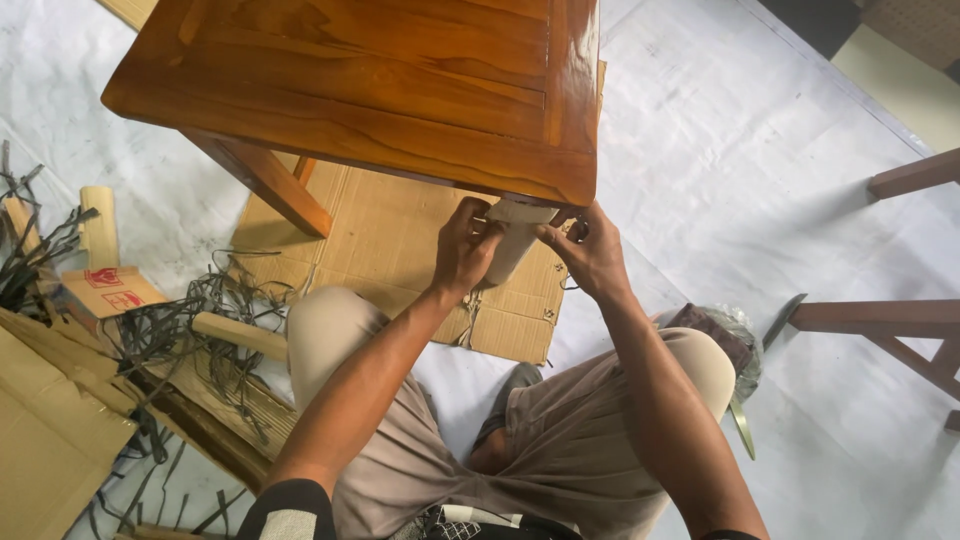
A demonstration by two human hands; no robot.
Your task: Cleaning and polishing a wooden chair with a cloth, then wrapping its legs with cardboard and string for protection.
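Note:
A glossy brown wooden table [400, 80] stands in front of me on flattened cardboard [390, 240]. Its near right leg [515, 240] is wrapped in pale paper or cardboard. My left hand [465, 250] grips that wrapped leg from the left side, just under the tabletop. My right hand [590, 255] presses on the same wrapping from the right, with the fingers curled at its top edge. A bare wooden leg [275, 185] shows on the table's left. I sit on the floor with both knees bent under my arms.
A white sheet [760, 170] covers the floor. Black plastic straps [190, 320], cardboard pieces [50, 430] and wrapped pale sticks [235, 335] lie at the left. Brown wooden furniture parts [890, 320] stand at the right, and a dark woven object [720, 335] lies beside my right knee.

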